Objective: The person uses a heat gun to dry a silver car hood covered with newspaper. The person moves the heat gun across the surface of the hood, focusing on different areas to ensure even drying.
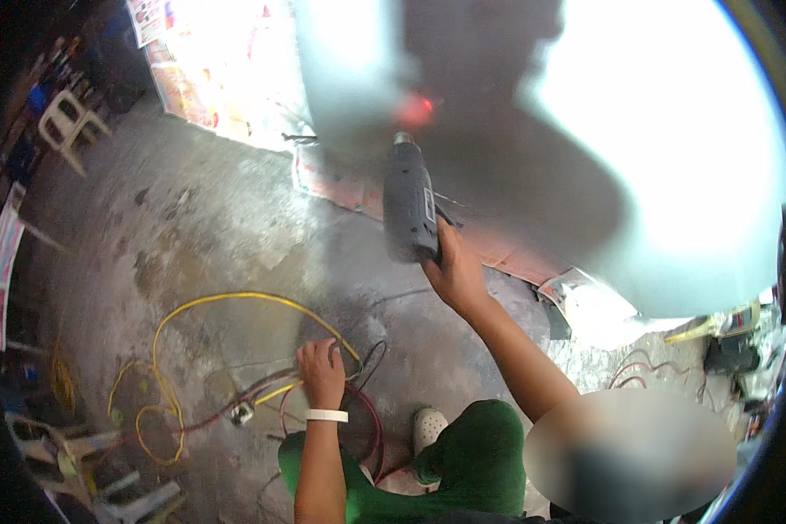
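My right hand [454,272] grips the handle of a dark grey heat gun [406,205]. Its metal nozzle [403,138] points away from me, at a large smooth grey panel [515,148]. A red glow [417,108] shows on the panel just past the nozzle. My left hand [323,371], with a white band at the wrist, hangs past my left knee with its fingers loosely bent and slightly apart. Behind it on the floor run a yellow hose [236,297] and dark red hoses [377,419]; I make out nothing held in it.
Newspaper sheets [210,79] border the panel, with more paper [585,301] at its lower right edge. A pale plastic chair [70,122] stands far left. Stools or chair frames [105,480] lie at lower left. Cables and tools [734,349] crowd the right side.
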The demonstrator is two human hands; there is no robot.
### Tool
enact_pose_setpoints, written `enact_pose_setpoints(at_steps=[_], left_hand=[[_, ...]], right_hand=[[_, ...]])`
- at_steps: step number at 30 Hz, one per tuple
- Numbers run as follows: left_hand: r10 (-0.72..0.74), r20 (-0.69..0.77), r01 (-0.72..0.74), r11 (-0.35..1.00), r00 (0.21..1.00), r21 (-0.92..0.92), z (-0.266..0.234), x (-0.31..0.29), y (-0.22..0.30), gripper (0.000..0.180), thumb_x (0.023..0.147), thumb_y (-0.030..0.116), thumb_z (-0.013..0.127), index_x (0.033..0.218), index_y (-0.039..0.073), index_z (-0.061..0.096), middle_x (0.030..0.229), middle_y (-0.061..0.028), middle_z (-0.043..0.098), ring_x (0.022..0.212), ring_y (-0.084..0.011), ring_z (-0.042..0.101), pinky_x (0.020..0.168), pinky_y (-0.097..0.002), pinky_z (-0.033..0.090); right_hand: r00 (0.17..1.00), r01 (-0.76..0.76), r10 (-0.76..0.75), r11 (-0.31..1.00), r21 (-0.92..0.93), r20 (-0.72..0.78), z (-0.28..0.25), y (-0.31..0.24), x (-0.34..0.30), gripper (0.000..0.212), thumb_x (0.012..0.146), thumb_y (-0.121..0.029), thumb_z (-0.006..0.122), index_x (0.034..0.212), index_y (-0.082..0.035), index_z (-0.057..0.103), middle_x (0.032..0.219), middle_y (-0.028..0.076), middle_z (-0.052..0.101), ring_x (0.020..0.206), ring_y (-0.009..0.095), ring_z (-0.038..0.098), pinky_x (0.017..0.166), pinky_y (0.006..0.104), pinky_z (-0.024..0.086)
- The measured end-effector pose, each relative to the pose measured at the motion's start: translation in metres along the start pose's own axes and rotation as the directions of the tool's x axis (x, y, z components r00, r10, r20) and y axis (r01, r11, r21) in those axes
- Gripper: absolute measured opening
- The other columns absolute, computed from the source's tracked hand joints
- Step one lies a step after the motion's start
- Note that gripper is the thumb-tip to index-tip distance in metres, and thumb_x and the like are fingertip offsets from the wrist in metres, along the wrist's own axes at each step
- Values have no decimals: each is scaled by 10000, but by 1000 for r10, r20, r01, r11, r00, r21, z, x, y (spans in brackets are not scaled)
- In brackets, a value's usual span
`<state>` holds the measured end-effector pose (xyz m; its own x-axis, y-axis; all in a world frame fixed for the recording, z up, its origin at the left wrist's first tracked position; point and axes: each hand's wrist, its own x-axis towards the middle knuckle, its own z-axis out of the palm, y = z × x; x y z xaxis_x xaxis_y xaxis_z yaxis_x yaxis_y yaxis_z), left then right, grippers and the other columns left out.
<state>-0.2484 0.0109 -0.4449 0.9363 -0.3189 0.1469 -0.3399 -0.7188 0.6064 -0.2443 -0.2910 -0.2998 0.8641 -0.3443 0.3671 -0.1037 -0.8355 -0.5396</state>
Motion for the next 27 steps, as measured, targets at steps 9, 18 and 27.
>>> enact_pose_setpoints(at_steps=[9,18,27], left_hand=[[201,163,-175,971,966,-163,62,-12,2,200,879,69,668,1077,59,689,1080,-156,576,1103,-369,527,968,-489,442],[356,302,-291,926,884,-240,90,-32,-2,183,878,65,652,1055,65,695,1059,-151,603,1087,-369,541,962,-476,451],[353,599,-203,930,719,-305,91,-55,-12,178,886,99,654,1049,46,702,1054,-190,629,1074,-396,579,973,-468,469]], right_hand=[[944,-221,191,972,-83,-270,-98,56,-146,589,805,-36,724,1352,-2,509,1170,250,646,1099,408,656,935,437,513],[795,-435,282,882,-180,-538,-165,121,-292,468,834,-23,698,1276,-22,546,1104,229,657,1031,396,665,883,437,521],[612,-790,540,458,-408,-578,-209,200,-385,669,874,-165,706,1472,-77,419,1149,271,656,1045,452,649,871,533,521]])
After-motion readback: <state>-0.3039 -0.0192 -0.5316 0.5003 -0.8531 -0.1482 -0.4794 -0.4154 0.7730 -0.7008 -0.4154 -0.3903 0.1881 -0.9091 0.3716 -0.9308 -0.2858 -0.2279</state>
